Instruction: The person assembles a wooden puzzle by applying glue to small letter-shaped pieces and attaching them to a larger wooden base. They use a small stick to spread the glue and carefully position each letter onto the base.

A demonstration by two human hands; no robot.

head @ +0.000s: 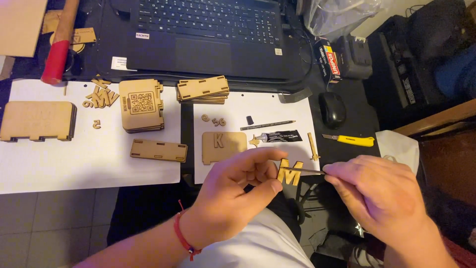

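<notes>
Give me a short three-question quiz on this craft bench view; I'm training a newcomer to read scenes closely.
1. True or false: the left hand pinches the wooden letter between thumb and fingers.
2. What does the right hand hold against that letter? A) the yellow utility knife B) a thin stick C) the black glue tube
3. Fill in: the computer mouse lies to the ___ of the white sheet that bears the glue tube.

Key:
1. True.
2. B; the knife and the tube lie on the desk.
3. Right.
</notes>
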